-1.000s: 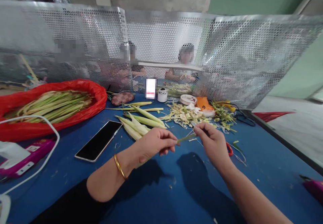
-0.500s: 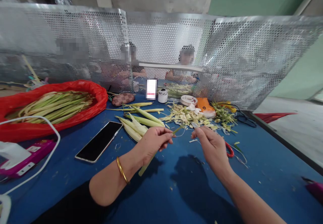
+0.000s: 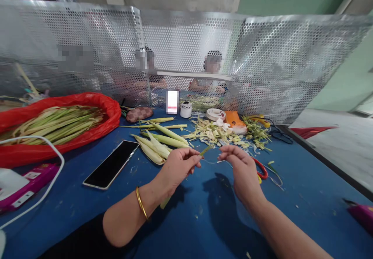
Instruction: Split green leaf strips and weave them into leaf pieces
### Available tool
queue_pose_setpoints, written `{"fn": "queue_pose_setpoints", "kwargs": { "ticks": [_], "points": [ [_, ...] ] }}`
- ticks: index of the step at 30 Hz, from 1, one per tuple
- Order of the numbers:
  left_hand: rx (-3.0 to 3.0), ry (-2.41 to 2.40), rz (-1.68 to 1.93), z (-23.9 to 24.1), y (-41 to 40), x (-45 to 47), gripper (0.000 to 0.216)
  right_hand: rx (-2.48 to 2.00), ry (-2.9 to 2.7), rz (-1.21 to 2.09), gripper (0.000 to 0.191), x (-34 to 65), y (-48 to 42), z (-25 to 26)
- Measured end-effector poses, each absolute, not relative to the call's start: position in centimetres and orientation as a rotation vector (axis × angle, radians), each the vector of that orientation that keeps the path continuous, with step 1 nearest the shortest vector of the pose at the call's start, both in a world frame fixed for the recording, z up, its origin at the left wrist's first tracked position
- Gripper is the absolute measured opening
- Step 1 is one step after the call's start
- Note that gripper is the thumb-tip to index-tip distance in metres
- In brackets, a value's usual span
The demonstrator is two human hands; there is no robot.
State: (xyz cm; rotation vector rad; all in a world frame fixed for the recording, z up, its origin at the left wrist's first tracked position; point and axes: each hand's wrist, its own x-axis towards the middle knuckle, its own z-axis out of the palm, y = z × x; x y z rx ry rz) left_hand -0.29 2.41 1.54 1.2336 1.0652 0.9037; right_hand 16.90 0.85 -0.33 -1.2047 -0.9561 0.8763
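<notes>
My left hand (image 3: pixel 181 165), with a gold bangle on the wrist, is closed in a pinch around a narrow green leaf strip (image 3: pixel 206 150). The strip's tip sticks out past the thumb, and its paler lower end (image 3: pixel 165 202) shows below the hand. My right hand (image 3: pixel 241 169) is closed too, fingertips pinched on a thin whitish thread (image 3: pixel 210 162) that runs across to the left fingers. Scissors with red handles (image 3: pixel 261 168) lie partly hidden behind the right hand. Pale green husk-like leaves (image 3: pixel 151 150) rest just beyond my left hand.
A phone (image 3: pixel 112 165) lies at left, near a red bag (image 3: pixel 115 113) of long leaves. Leaf scraps (image 3: pixel 204 132), a tape roll (image 3: pixel 215 114) and a white jar (image 3: pixel 185 110) sit at the back. Behind a perforated metal screen (image 3: pixel 186 37), people are seated.
My right hand has moved slightly left and its fingers are more closed together. The left hand keeps its pinch on the leaf strip. The view has shifted a little.
</notes>
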Motion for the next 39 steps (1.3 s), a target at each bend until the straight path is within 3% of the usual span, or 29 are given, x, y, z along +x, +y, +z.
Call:
{"fn": "queue_pose_setpoints", "kwargs": {
  "ticks": [5, 9, 17, 39],
  "points": [
    [1.226, 1.052, 0.898, 1.6, 2.2, -0.1, 0.014, -1.238, -1.063, 0.951, 0.025, 16.9, 0.8, 0.0],
    [1.278, 1.069, 0.892, 1.4, 1.8, 0.2, 0.013, -1.130, -1.162, 1.184, 0.022, 15.8, 0.3, -0.1],
    [1.303, 1.119, 0.910, 1.7, 1.3, 0.7, 0.005, -1.089, -1.019, 1.204, 0.013, 14.8, -0.2, -0.4],
    [1.150, 1.049, 0.929, 1.0, 1.5, 0.6, 0.016, -1.086, -0.988, 1.203, 0.023, 14.7, -0.3, -0.7]
  ]
}}
